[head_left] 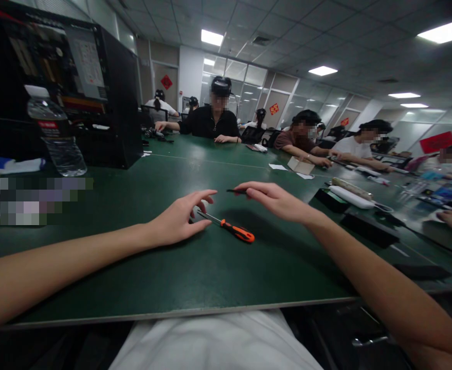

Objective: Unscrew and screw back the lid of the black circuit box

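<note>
One screwdriver (239, 231) lies on the table (172, 282), its tip by the gap between thumb and curled fingers of my left hand (179, 216). Those fingers are spread from the thumb; whether they touch the shaft, I cannot tell. My right hand (270, 199), just beyond the handle, pinches a thin dark piece (233, 191) pointing toward my left fingertips.

1. left arm (94, 253): reaches in from left of the lap (218, 344).
2. left hand (178, 217): ahead of the lap, fingers curved, thumb apart.
3. right arm (366, 267): slants in from right of the lap.
4. right hand (271, 199): ahead of the lap, fingers extended, pinching.
</note>
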